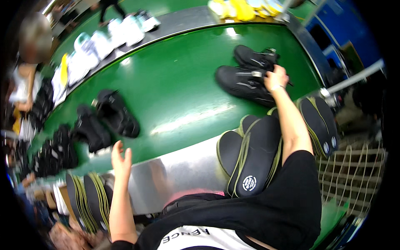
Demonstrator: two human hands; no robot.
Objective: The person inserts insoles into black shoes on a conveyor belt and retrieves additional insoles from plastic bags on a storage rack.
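Observation:
On the green table at the right lies a pair of black shoes, toes to the left. My right hand (276, 78) is closed at the heel end of the nearer black shoe (246, 83), its fingertips partly hidden. Just beyond it is the other black shoe (254, 57). My left hand (121, 160) is held over the table's near edge with the fingers apart and nothing in them. The nearest things to it are a black shoe (118, 114) and another black shoe (92, 131), both apart from the hand.
Stacks of black insoles with yellow-green edges (260, 152) lie along the near metal ledge (166, 171), with more insoles (318, 125) at the right and others (89, 202) at the left. White shoes (100, 43) line the far ledge. A co-worker's arm (30, 85) shows at the left.

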